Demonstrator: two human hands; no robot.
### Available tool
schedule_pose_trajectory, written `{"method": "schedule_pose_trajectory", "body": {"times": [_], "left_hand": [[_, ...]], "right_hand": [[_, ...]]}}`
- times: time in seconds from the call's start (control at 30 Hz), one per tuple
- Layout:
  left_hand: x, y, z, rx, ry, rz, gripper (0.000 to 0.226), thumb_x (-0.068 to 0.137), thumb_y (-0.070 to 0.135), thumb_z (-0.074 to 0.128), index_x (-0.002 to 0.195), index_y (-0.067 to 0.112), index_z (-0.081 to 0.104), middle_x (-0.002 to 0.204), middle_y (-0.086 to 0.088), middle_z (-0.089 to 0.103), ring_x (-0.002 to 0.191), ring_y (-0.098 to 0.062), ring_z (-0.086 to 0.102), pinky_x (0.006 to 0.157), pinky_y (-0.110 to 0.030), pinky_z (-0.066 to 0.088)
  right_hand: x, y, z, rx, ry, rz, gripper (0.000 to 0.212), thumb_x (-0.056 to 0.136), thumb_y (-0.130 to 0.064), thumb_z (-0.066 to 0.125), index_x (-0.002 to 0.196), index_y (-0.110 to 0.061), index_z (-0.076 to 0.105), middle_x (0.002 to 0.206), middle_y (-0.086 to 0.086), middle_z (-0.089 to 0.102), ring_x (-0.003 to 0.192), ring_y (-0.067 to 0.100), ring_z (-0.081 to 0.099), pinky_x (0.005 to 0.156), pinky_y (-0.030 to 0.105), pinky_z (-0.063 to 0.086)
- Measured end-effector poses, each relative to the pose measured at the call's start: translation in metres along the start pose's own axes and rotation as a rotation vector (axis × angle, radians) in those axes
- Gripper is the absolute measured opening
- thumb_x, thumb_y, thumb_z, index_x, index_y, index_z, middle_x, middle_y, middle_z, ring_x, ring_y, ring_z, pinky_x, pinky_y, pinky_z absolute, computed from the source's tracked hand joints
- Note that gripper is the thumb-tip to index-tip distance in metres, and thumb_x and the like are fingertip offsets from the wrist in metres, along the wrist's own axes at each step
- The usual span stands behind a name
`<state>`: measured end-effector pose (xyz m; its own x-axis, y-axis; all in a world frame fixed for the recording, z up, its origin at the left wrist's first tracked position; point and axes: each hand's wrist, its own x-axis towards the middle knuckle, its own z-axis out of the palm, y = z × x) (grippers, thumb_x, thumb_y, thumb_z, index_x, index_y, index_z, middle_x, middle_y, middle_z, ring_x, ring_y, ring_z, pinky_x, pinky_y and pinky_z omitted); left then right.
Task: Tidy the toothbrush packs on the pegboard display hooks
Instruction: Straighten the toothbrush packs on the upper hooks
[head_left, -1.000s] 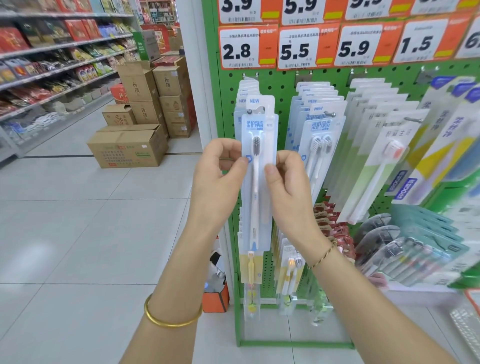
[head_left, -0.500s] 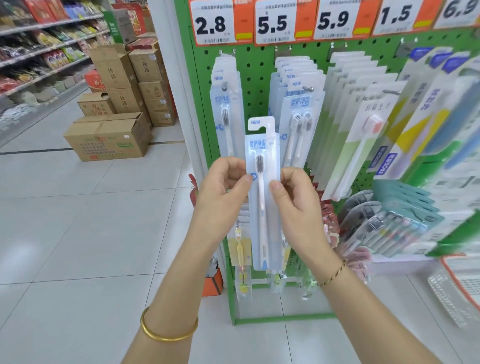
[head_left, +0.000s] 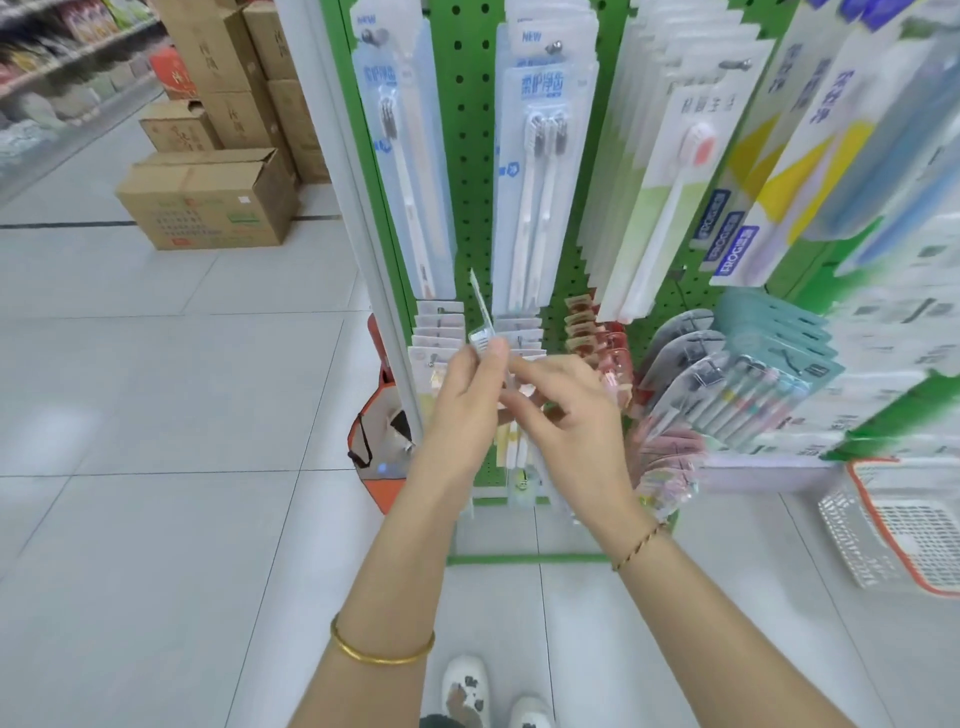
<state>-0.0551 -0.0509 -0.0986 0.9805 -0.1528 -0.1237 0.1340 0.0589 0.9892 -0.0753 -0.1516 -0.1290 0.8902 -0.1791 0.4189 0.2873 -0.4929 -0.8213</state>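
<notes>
**A:** What is shown in the head view?

**B:** A green pegboard (head_left: 465, 171) is seen from above, hung with toothbrush packs. Toward its upper edge, single-brush packs (head_left: 402, 156) and twin-brush packs (head_left: 543, 156) are stacked evenly on their hooks. Toward the lower edge, shorter packs (head_left: 439, 325) are ranked on a second row.

**A:** Where is the pack being handled?

**B:** One toothbrush pack (head_left: 483, 317) is held edge-on, off any hook, in front of the lower row near the board's left edge. It is pinched between thumb and fingertips by the left hand (head_left: 467, 400). The right hand (head_left: 576, 421) lies close beside it, fingers curled. Whether it also grips the pack cannot be told through the blur.

**A:** How much is done?

**B:** The upper rows can be judged tidy. The held pack is not yet hung, so a hook remains to be found for it, and the lower rows probably remain to be sorted.
</notes>
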Motion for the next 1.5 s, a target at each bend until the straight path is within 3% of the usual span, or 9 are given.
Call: {"method": "schedule_pose_trajectory", "body": {"times": [0.27, 0.37, 0.53, 0.7, 0.83, 1.0, 1.17, 1.4, 1.5], "left_hand": [[0.006, -0.008, -0.001, -0.255, 0.107, -0.137, 0.029, 0.102, 0.038, 0.033, 0.115, 0.02, 0.051, 0.111, -0.018, 0.067, 0.104, -0.033, 0.065, 0.1, -0.053, 0.045], [0.011, -0.007, -0.003, -0.278, 0.123, -0.095, 0.032, 0.102, 0.039, 0.033, 0.127, 0.02, 0.042, 0.101, -0.019, 0.069, 0.084, -0.027, 0.069, 0.081, -0.041, 0.055], [0.022, 0.0, -0.009, -0.264, 0.186, -0.102, 0.041, 0.1, 0.044, 0.037, 0.119, 0.011, 0.051, 0.075, -0.013, 0.067, 0.054, -0.015, 0.065, 0.049, -0.023, 0.052], [0.024, -0.002, -0.019, -0.055, 0.03, -0.018, 0.016, 0.101, 0.023, 0.044, 0.114, 0.014, 0.048, 0.09, -0.013, 0.068, 0.068, -0.013, 0.068, 0.059, -0.026, 0.054], [0.021, -0.014, -0.035, 0.09, -0.152, -0.002, 0.023, 0.098, 0.019, 0.051, 0.119, 0.023, 0.046, 0.117, -0.008, 0.065, 0.103, -0.021, 0.066, 0.087, -0.04, 0.054], [0.016, -0.024, -0.054, 0.239, -0.392, -0.063, 0.041, 0.092, 0.019, 0.06, 0.129, 0.023, 0.045, 0.122, 0.002, 0.064, 0.112, -0.015, 0.062, 0.089, -0.033, 0.051], [0.007, -0.027, -0.059, 0.406, -0.538, -0.124, 0.063, 0.085, 0.003, 0.067, 0.133, 0.029, 0.036, 0.126, -0.002, 0.059, 0.114, -0.017, 0.059, 0.097, -0.034, 0.05], [0.002, -0.034, -0.059, 0.508, -0.534, -0.179, 0.066, 0.082, 0.008, 0.072, 0.133, 0.028, 0.035, 0.12, -0.005, 0.059, 0.103, -0.02, 0.063, 0.09, -0.038, 0.054], [0.001, -0.032, -0.057, 0.436, -0.332, -0.133, 0.054, 0.084, 0.012, 0.071, 0.128, 0.021, 0.041, 0.106, -0.002, 0.062, 0.089, -0.016, 0.064, 0.071, -0.032, 0.055]], "right_hand": [[-0.014, 0.002, -0.007, 0.014, 0.006, 0.068, 0.023, 0.087, -0.012, 0.059, 0.106, -0.024, 0.067, 0.1, -0.01, 0.052, 0.086, -0.006, 0.05, 0.071, 0.008, 0.039], [-0.012, 0.006, -0.012, -0.048, -0.057, 0.226, 0.005, 0.09, -0.019, 0.059, 0.092, -0.023, 0.057, 0.087, -0.015, 0.056, 0.075, -0.001, 0.053, 0.065, 0.015, 0.04], [-0.013, 0.006, -0.004, 0.064, -0.308, 0.276, 0.032, 0.095, -0.02, 0.054, 0.064, -0.027, 0.052, 0.062, -0.01, 0.05, 0.058, 0.005, 0.044, 0.058, 0.027, 0.037], [-0.01, 0.005, 0.004, 0.149, -0.178, 0.279, 0.024, 0.094, -0.013, 0.055, 0.073, -0.008, 0.063, 0.067, -0.008, 0.054, 0.06, 0.002, 0.045, 0.056, 0.016, 0.034], [-0.006, 0.004, 0.008, 0.181, -0.125, 0.287, 0.02, 0.094, -0.011, 0.055, 0.077, -0.005, 0.064, 0.071, -0.01, 0.058, 0.063, -0.005, 0.049, 0.059, 0.011, 0.037], [0.0, 0.007, 0.011, 0.183, -0.106, 0.305, 0.026, 0.094, -0.012, 0.054, 0.07, -0.017, 0.061, 0.07, -0.009, 0.057, 0.062, 0.0, 0.048, 0.059, 0.016, 0.039], [0.007, 0.011, 0.011, 0.173, -0.088, 0.306, 0.024, 0.095, -0.014, 0.054, 0.08, 0.001, 0.065, 0.074, 0.006, 0.06, 0.068, 0.013, 0.05, 0.063, 0.031, 0.042], [0.009, 0.01, 0.012, 0.11, -0.075, 0.26, 0.033, 0.095, -0.014, 0.054, 0.062, -0.021, 0.054, 0.06, -0.009, 0.048, 0.054, 0.0, 0.041, 0.053, 0.016, 0.032], [0.006, 0.012, 0.013, 0.08, -0.049, 0.262, 0.024, 0.095, -0.015, 0.055, 0.072, -0.013, 0.062, 0.067, -0.005, 0.055, 0.059, 0.0, 0.045, 0.054, 0.014, 0.035]]}}
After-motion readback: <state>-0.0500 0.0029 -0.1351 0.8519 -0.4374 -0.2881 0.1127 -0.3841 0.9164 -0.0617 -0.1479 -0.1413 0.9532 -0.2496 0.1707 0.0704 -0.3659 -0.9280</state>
